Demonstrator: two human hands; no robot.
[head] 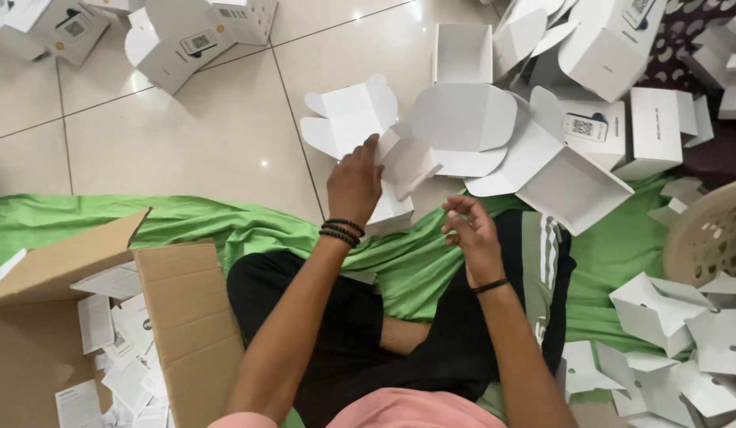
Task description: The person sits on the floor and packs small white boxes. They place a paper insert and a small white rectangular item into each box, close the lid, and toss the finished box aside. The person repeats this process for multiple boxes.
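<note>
A brown cardboard carton (189, 317) (flaps open), a green cloth (225, 226), a perforated basket (713, 238).

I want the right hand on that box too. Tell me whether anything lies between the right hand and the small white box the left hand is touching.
Nothing visible does. The right hand hovers open over green cloth, apart from the white box the left hand touches; only bare cloth lies between.

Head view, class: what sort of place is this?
Probably a home floor used for packing: glossy tiled floor, spread green cloth, many white card boxes, and an open brown cardboard carton.
</note>
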